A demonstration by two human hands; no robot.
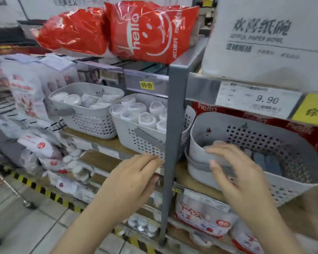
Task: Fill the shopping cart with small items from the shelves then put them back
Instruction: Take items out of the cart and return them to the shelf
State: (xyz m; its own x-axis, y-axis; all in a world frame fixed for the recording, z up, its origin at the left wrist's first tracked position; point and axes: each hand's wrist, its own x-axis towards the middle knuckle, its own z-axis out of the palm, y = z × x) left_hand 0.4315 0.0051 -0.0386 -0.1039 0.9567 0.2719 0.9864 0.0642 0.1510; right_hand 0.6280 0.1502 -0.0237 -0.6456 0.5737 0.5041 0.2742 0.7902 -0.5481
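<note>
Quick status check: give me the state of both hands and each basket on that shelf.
Left hand: open, holding nothing, near the shelf post.
Right hand: open, fingers over the right basket's rim.
Right basket: nearly empty.
Middle basket: full of wrapped cups.
Left basket: holds wrapped packs.

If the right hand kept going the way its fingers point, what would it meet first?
Probably the near rim of the grey basket: the right hand points up-left with its fingers at that rim, though depth is unclear.

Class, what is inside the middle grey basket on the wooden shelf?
The middle grey basket holds stacks of clear plastic cups lying tilted. The shelf post hides its right part.
</note>
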